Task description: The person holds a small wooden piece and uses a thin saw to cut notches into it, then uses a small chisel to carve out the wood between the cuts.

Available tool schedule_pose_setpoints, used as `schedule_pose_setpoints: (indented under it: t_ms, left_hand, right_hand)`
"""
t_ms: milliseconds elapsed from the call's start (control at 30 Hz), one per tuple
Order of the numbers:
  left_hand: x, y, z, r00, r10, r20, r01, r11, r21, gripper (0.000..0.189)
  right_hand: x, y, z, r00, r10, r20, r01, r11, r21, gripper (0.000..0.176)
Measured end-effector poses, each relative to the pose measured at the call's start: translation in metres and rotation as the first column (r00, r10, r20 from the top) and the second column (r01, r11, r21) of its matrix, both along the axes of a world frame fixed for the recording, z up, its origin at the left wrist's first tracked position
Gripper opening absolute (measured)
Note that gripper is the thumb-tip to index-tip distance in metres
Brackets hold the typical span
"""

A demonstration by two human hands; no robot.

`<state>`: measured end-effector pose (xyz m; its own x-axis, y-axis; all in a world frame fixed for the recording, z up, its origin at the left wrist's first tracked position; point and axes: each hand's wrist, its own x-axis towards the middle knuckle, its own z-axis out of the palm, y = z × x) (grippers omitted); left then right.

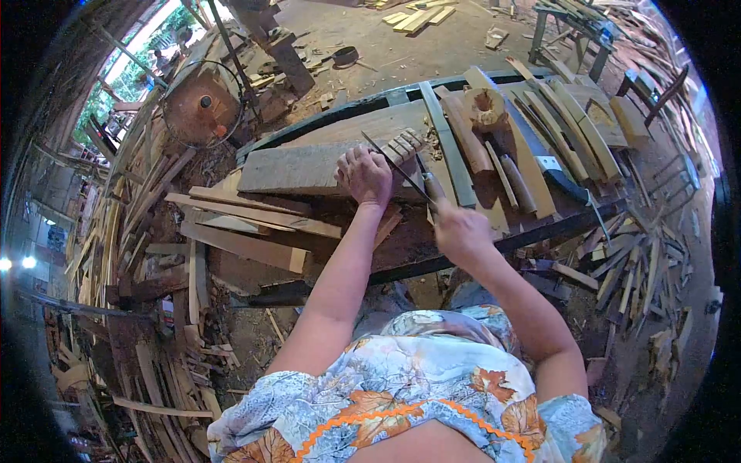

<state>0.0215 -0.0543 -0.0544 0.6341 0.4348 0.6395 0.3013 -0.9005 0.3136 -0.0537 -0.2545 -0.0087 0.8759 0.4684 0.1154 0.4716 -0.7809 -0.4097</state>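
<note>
My right hand is closed round the handle end of a long, dark, narrow file. Its blade runs up and leftward, crossing a small pale wooden piece that has a row of notches cut into it. With fingers curled over the near end of this piece, my left hand presses it onto a thick grey wooden block. Just beside the file lies a tool with a wooden handle, partly covered by my right hand.
The workbench carries loose boards at left and wooden strips at right. A handsaw lies near its right edge, beside a hollowed wooden block. Scrap wood litters the floor; a round wire-guarded object stands back left.
</note>
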Motion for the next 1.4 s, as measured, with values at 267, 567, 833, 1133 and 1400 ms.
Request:
schedule_pose_setpoints:
  t_ms: [267,567,833,1133,1400]
  left_hand:
    - [0.000,0.001,-0.002,1.000,0.019,-0.006,-0.018,1.000,0.013,0.016]
    - [-0.001,-0.001,0.002,1.000,-0.015,-0.023,0.014,1.000,-0.024,0.017]
    - [0.001,0.003,-0.002,1.000,0.007,0.000,-0.007,0.999,0.039,0.017]
    - [0.000,0.000,0.002,0.999,-0.011,0.047,0.010,1.000,0.010,0.012]
    - [0.004,0.004,-0.008,1.000,0.003,0.006,-0.003,1.000,0.003,0.017]
  right_hand:
    - [0.027,0.038,0.002,1.000,0.011,-0.007,-0.009,0.988,0.157,0.011]
    - [-0.029,-0.028,0.008,0.990,-0.044,-0.134,0.041,0.999,-0.026,0.014]
    - [0.042,0.053,0.002,1.000,0.000,0.031,-0.001,0.999,0.033,0.012]
    - [-0.041,-0.043,-0.006,0.993,-0.045,-0.109,0.047,0.999,0.016,0.014]
    - [0.035,0.037,-0.008,1.000,-0.006,0.025,0.004,0.995,0.096,0.013]
